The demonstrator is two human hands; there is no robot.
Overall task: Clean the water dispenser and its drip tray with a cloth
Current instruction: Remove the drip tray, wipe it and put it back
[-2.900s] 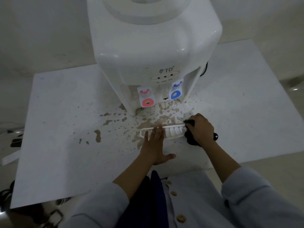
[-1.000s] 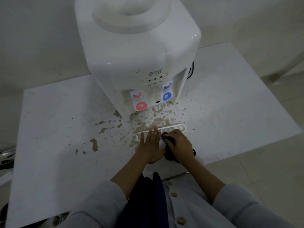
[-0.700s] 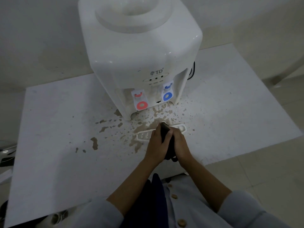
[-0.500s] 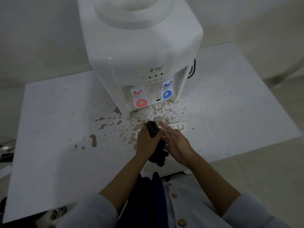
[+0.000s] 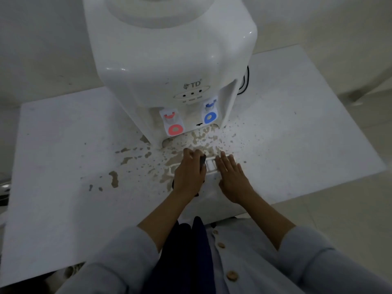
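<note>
— Where is the drip tray (image 5: 211, 165), and why out there?

— It lies flat on the desk (image 5: 297, 145), pulled clear of the water dispenser (image 5: 169, 66), in front of its base. My guess is that it sits there so the slotted top can be reached from above, which the taps would block.

— And the cloth (image 5: 203, 161)?

— Only a dark strip of it shows, at the tips of the left hand (image 5: 189, 174). The fingers of that hand are curled over it, holding it bunched and pressing it down on the left part of the tray. A bunched cloth gives a firm pad for rubbing, so that grip makes sense.

— What is the right hand (image 5: 230, 175) doing?

— Its fingers are straight and slightly spread, flat on the right end of the tray, holding nothing. I read that as bracing: a light plastic tray would probably skid under the wiping otherwise.

— So between the two sets of fingers?

— A short bare stretch of the white tray, with its slots visible.

— And beyond the fingers?

— Brown splashes (image 5: 191, 141) on the desk, thickest between the left fingertips and the dispenser's foot, thinning out to the left. Above them hang the red tap (image 5: 174, 124) and the blue tap (image 5: 210, 113). The dispenser body and the splashes look as yet uncleaned, so I judge the work far from finished.
</note>
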